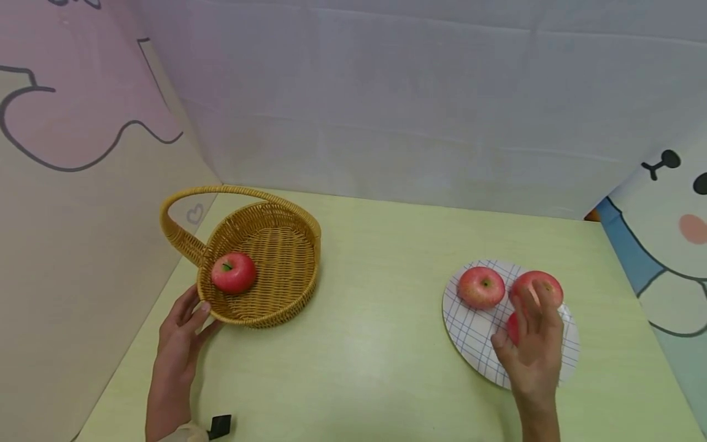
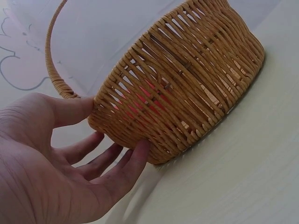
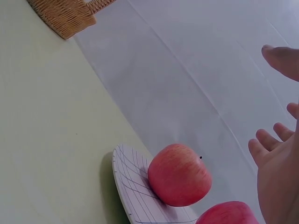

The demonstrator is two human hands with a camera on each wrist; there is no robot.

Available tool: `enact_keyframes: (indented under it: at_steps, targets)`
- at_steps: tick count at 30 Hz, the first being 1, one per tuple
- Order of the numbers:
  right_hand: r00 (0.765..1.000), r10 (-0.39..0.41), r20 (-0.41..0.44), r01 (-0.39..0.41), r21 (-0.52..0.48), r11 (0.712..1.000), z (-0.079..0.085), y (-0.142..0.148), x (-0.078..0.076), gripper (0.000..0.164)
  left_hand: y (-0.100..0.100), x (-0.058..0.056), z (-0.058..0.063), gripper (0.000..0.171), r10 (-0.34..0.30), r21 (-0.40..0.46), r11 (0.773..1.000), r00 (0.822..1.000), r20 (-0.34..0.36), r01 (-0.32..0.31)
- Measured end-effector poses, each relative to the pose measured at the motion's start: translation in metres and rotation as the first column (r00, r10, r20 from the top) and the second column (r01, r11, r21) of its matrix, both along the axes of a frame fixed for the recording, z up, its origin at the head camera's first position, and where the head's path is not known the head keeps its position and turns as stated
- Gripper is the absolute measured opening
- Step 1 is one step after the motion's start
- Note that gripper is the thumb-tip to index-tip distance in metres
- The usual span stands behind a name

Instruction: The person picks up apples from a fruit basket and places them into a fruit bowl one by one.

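A wicker basket (image 1: 287, 264) with a tall handle stands at the left, holding one red apple (image 1: 234, 273). My left hand (image 1: 185, 325) grips the basket's near left side, its thumb at the rim and its fingers against the outer wall, as the left wrist view (image 2: 79, 158) shows. On the right lies a white plate with blue grid lines (image 1: 469, 344). It bears a pinkish apple (image 1: 482, 287), a second apple (image 1: 552, 285) and a redder apple (image 1: 513, 328), the last two partly hidden by my right hand (image 1: 533, 350). That hand hovers over the plate with spread fingers, holding nothing.
The pale table (image 1: 375, 319) runs between basket and plate. A white cloth wall (image 1: 386, 116) rises behind it, and printed cartoon panels stand at the left (image 1: 72, 245) and right (image 1: 674, 245). A small black piece (image 1: 220, 426) sits by my left wrist.
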State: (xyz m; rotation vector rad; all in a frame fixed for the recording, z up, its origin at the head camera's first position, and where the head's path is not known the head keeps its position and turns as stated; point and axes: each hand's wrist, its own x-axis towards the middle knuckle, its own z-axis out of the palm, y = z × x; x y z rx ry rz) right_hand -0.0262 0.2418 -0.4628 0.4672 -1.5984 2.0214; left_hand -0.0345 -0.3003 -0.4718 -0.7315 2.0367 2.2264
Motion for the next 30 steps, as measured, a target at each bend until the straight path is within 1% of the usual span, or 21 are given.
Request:
enact_keyframes:
  at_steps: [4, 7, 9, 13, 16, 20, 25, 30]
  targets:
    - [1.0, 0.02, -0.022, -0.02, 0.035, 0.999, 0.002, -0.004, -0.005, 0.093, 0.0, 0.0, 0.0, 0.068, 0.0, -0.001, 1.0, 1.0, -0.016, 0.0]
    - [0.999, 0.039, -0.022, -0.038, 0.062, 0.997, 0.003, -0.007, -0.006, 0.096, 0.001, 0.0, 0.0, 0.067, -0.004, 0.003, 1.0, 0.999, -0.032, 0.004]
    - [0.997, 0.068, -0.034, -0.065, 0.083, 0.994, 0.004, -0.009, -0.008, 0.096, 0.0, 0.0, -0.001, 0.067, -0.007, 0.007, 1.0, 0.999, -0.038, 0.007]
    - [0.992, 0.113, -0.051, -0.104, 0.163, 0.981, 0.007, -0.013, -0.012, 0.094, 0.0, 0.0, -0.001, 0.068, -0.008, 0.013, 1.0, 0.999, -0.041, 0.009]
    - [0.991, 0.128, -0.03, -0.118, 0.224, 0.967, 0.01, -0.015, -0.014, 0.096, 0.0, 0.0, -0.001, 0.068, -0.005, 0.015, 1.0, 0.999, -0.038, 0.006]
    - [0.989, 0.147, -0.009, -0.137, 0.304, 0.943, 0.014, -0.019, -0.019, 0.101, 0.0, 0.0, -0.001, 0.068, -0.003, 0.017, 1.0, 0.999, -0.04, 0.004]
    - [0.98, 0.201, -0.001, -0.185, 0.39, 0.902, 0.02, -0.025, -0.026, 0.099, 0.001, 0.0, -0.001, 0.067, -0.004, 0.012, 1.0, 0.999, -0.046, 0.005]
    - [0.973, 0.231, 0.02, -0.211, 0.484, 0.849, 0.026, -0.032, -0.036, 0.095, 0.001, 0.0, 0.0, 0.067, -0.003, 0.004, 1.0, 0.999, -0.034, 0.003]
